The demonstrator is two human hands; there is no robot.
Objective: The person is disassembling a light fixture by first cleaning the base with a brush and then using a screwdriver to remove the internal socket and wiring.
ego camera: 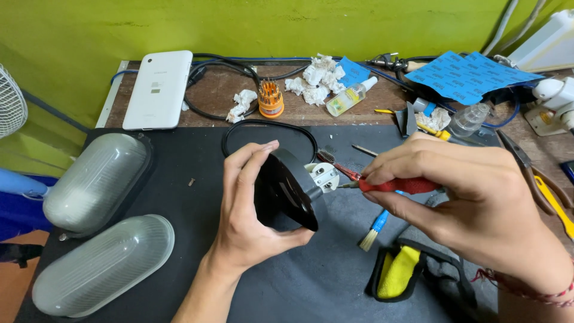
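Left hand fingers clasp our black lamp base, tilted on edge above the dark worktop. Right hand fingers pinch a red-handled screwdriver, its tip at the white lamp socket. We note two frosted covers lying well left.

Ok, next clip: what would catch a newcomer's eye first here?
At centre, the left hand grips a black lamp base on edge, while the right hand drives a red-handled screwdriver into its white socket. Two frosted oval lamp covers lie at far left on the dark mat.
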